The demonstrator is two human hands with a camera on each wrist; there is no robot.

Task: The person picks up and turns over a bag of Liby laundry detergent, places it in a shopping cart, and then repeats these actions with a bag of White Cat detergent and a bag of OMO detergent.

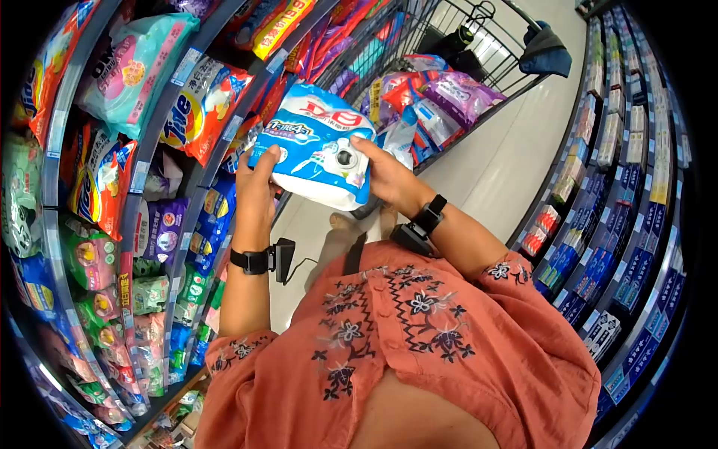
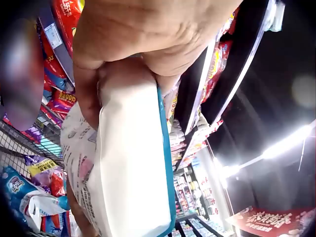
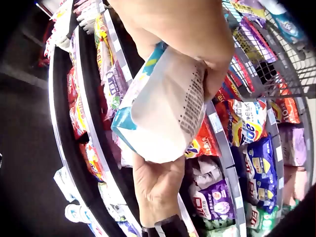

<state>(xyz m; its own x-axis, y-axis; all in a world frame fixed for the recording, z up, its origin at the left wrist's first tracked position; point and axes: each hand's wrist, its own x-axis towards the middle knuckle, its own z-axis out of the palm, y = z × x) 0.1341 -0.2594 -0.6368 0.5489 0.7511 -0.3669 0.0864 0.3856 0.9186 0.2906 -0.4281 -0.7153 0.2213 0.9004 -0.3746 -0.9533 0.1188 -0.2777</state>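
Both hands hold a blue and white bag of laundry powder [image 1: 318, 146] in front of the body. On its left end, the left hand [image 1: 258, 179] grips with the thumb over the printed front. The right hand [image 1: 385, 176] grips the opposite end, its thumb on the front near a round washing machine picture. White side panels of the bag [image 2: 131, 158] show in the left wrist view, where the left hand [image 2: 148, 34] wraps one end. In the right wrist view, the right hand [image 3: 182, 34] spans the bag [image 3: 160, 108], with the left hand [image 3: 158, 190] at its far end.
Shelves on the left carry many detergent bags, among them an orange one [image 1: 206, 108] and a teal one [image 1: 138, 71]. A wire shopping cart [image 1: 497, 45] ahead holds several bags, including a purple one [image 1: 464, 97]. Shelves of small boxes [image 1: 591, 269] line the right side.
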